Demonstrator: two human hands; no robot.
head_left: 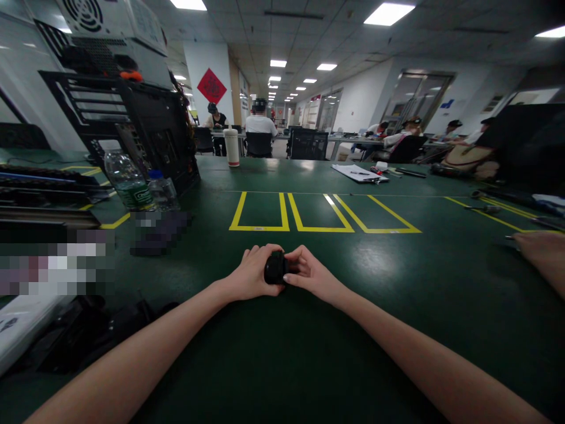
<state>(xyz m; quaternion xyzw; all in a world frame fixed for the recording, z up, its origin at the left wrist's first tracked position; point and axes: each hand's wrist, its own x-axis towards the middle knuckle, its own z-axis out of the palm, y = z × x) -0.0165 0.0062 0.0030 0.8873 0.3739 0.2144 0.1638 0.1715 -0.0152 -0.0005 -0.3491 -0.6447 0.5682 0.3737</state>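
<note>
A small, black, rounded object (274,269) with a smooth, slightly glossy side is between my hands, low over the green table (282,365). My left hand (250,274) curves round its left side, thumb below and fingers above. From the right, my right hand (315,275) grips its edge with thumb and fingertips. The fingers cover part of it, so its exact kind does not show. Just beyond my hands, yellow tape (260,228) marks several outlines on the tabletop.
On the left stand a clear bottle (126,179), a smaller blue-capped bottle (162,191) and a black computer case (163,129). Farther back are a white cup (232,147) and a clipboard (358,173). Another person's hand (541,250) holds a thin metal tool at right.
</note>
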